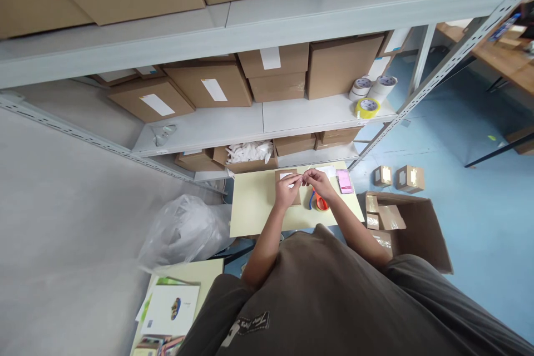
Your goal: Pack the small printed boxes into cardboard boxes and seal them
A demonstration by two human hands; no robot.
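Observation:
Above the small pale-yellow table (pixel 250 200), my left hand (pixel 287 190) and my right hand (pixel 317 181) meet fingertip to fingertip. Both are closed in a pinch. Whatever sits between the fingers is too small to make out. Beneath my left hand lies a flat brown cardboard box (pixel 296 200) with a white label, partly covered by the hand. An orange and blue tape dispenser (pixel 321 203) rests just below my right hand. Farther right is a phone (pixel 345 181) with a pink screen, and white paper (pixel 329 170) lies beside it.
Metal shelving (pixel 292 117) with cardboard boxes rises beyond the table. Several tape rolls (pixel 367 107) stand on its middle shelf. A large open carton (pixel 425 228) holding small boxes is on the floor at right. A bulky plastic bag (pixel 187 231) and a side table with booklets (pixel 171 308) are at left.

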